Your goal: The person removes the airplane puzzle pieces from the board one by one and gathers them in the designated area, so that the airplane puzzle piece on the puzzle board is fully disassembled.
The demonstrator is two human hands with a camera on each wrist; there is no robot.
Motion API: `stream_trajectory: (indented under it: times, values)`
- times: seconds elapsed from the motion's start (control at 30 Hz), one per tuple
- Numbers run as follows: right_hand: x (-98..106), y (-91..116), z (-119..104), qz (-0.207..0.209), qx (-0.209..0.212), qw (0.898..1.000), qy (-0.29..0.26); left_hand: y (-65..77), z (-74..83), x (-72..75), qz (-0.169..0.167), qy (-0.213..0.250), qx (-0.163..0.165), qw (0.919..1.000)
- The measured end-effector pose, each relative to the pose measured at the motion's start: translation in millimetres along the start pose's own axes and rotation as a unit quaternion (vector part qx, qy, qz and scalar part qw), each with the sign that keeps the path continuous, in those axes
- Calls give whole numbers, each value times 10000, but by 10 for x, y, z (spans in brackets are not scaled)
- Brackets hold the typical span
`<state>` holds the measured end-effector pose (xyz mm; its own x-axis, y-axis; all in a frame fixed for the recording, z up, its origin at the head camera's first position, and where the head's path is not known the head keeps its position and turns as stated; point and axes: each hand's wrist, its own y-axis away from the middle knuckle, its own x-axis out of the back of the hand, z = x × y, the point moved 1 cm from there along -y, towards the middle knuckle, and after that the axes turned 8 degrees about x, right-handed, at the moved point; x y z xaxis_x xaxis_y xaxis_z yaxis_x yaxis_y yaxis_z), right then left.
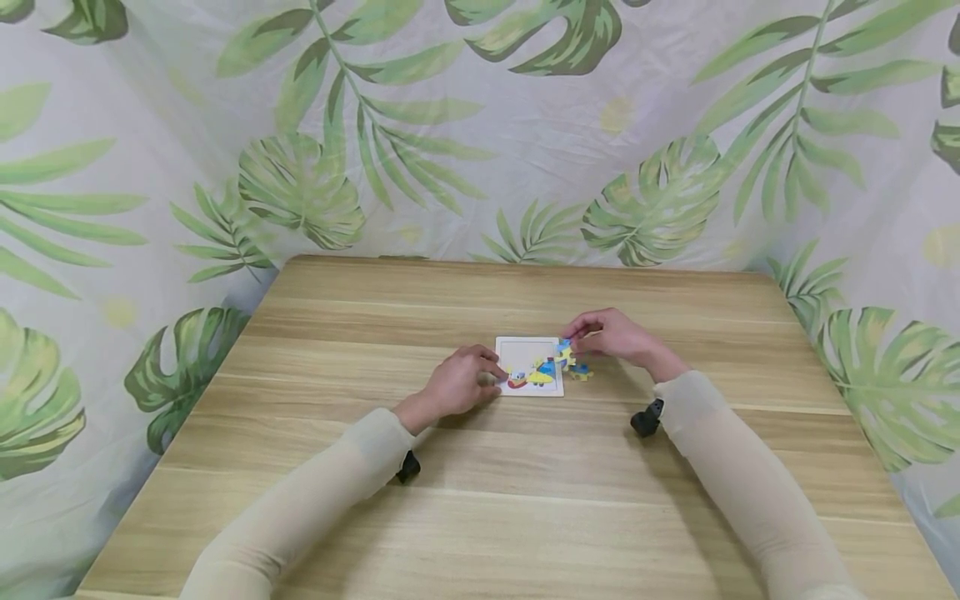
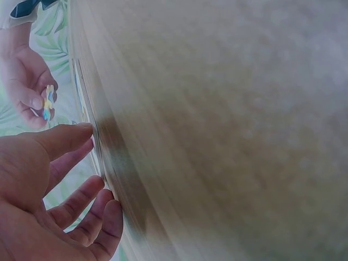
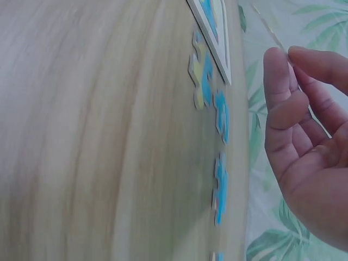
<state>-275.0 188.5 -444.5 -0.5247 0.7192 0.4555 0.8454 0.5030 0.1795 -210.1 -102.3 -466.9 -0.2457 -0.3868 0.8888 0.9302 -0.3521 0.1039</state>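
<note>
A white-framed jigsaw puzzle tray (image 1: 528, 393) lies on the table, its lower part filled with a red, yellow and blue picture and its upper part bare. My left hand (image 1: 459, 382) is at the tray's left edge, fingers lightly bent and touching the border. Over the tray's right side, my right hand (image 1: 615, 335) pinches a yellow and blue puzzle piece (image 1: 565, 353) between thumb and fingers. The left wrist view shows this piece (image 2: 49, 102) raised, and the right wrist view shows it nearly edge-on.
Several loose puzzle pieces (image 3: 201, 73) lie in a row on the wooden table (image 1: 480, 517), just right of the tray. A leaf-patterned cloth (image 1: 525, 150) hangs behind the table's far edge.
</note>
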Motion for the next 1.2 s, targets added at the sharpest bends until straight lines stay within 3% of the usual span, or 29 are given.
stream_trajectory:
  times: [0.4,1.2]
  values:
    - [190,204,29,-46,37,10000,-73,4,-1,2,-6,-42,21,10000]
    - [399,420,320,-253,-248,9994,-20,7,19,22,24,-71,-37,10000]
